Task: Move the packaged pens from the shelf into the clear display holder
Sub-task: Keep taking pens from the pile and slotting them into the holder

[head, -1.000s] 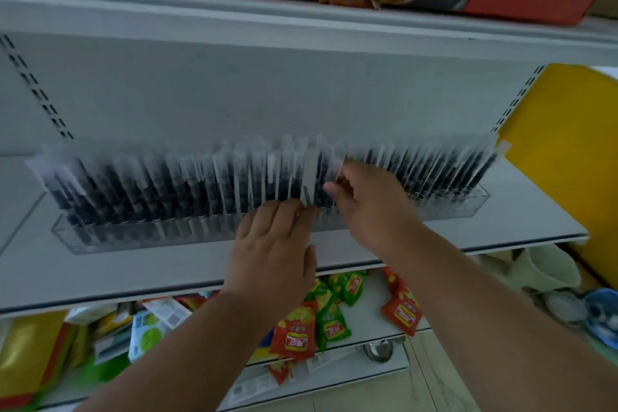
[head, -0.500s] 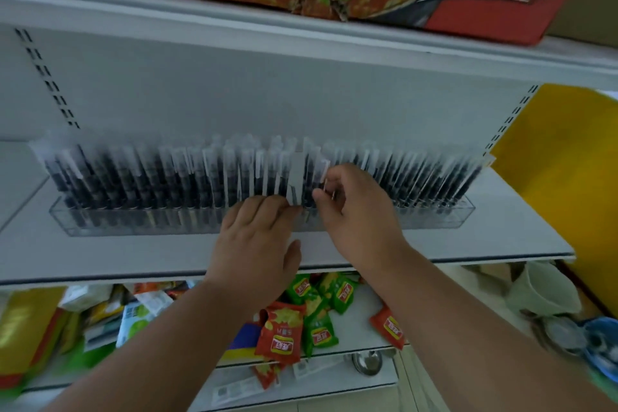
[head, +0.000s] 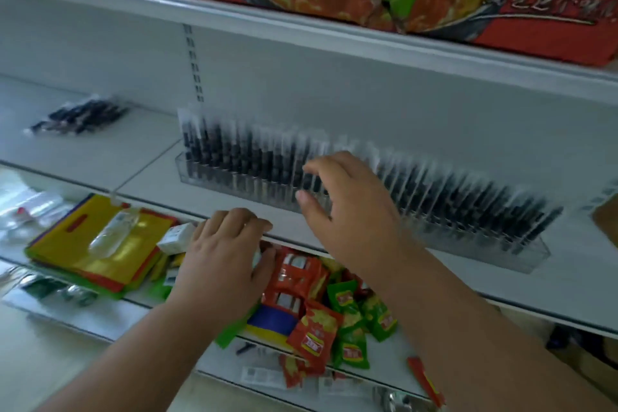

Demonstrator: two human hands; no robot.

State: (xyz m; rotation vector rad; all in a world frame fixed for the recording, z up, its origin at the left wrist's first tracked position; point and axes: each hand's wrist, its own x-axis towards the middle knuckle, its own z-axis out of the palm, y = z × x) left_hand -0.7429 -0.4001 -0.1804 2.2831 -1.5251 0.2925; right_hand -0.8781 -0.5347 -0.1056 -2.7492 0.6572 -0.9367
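Both hands are seen withdrawn from the pen row since the earlier frames, and the view has swung left, so that the clear display holder (head: 531,261) now runs from centre to lower right. The right hand (head: 347,207), at centre frame, is held with fingers spread and loosely bent in front of the packaged pens (head: 254,157); nothing is gripped, and whether its fingertips touch the packets cannot be told through the blur. The left hand (head: 224,257), lower centre, is laid with bent fingers over the front edge of the shelf (head: 150,150); any object beneath it is hidden. One long row of upright pens fills the holder; their number is too blurred to be counted. One loose bundle of pens (head: 80,115) lies on the shelf at upper left, well apart from the holder. Red and green snack packets (head: 314,338) are heaped on the lower shelf.
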